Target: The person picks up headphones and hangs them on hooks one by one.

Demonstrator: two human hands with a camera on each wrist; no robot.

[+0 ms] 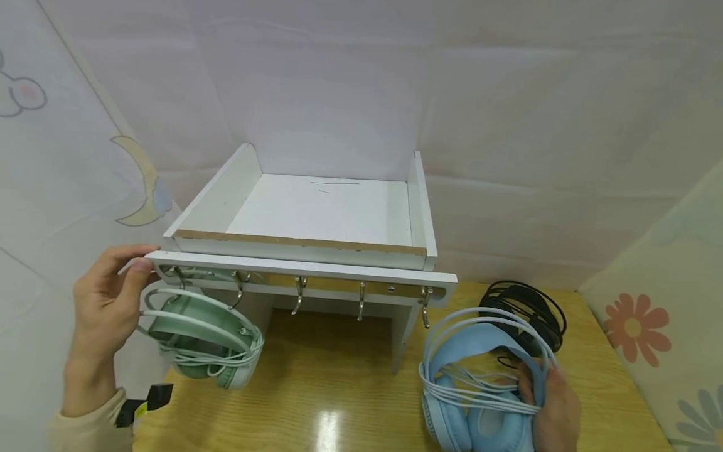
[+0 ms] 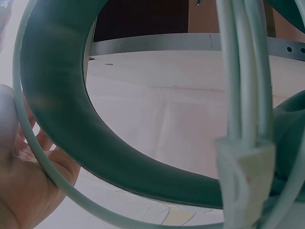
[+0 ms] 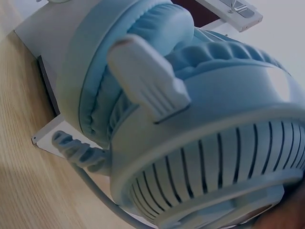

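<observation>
Two pairs of headphones are seen close to the hands at a white rack. The left end of the rack's hook rail [image 1: 305,263] is pinched by the left hand [image 1: 104,307], the thumb pressed to the front and the fingers laid along the top. Just below that end, the green headphones [image 1: 203,320] are suspended at the leftmost hook; the exact contact is hidden. Their broad, smooth, curved headband is edged by a thin round hoop, and pale cords are wound about them in strands, gathered into a blocky moulded joint [image 2: 245,176].

The blue headphones [image 1: 469,339] are grasped at the right side of their headband by the right hand [image 1: 556,402], and are held in front of the rack's right end, apart from the hooks. Twin slender hoops are arched over a soft, flat band, and white cord is wrapped across the middle. In the right wrist view, wrinkled, padded cushions, a slotted hard shell [image 3: 214,162] and a spiral cord sleeve [image 3: 81,150] are shown.

Slim, curved metal hooks [image 1: 299,295] are spaced along the rail. Above it, a shallow white shelf [image 1: 322,210] is bounded by flat side boards, its front edge left raw and brown. Coiled black cables [image 1: 525,314] are rested on the glossy wood-grain table [image 1: 316,395].
</observation>
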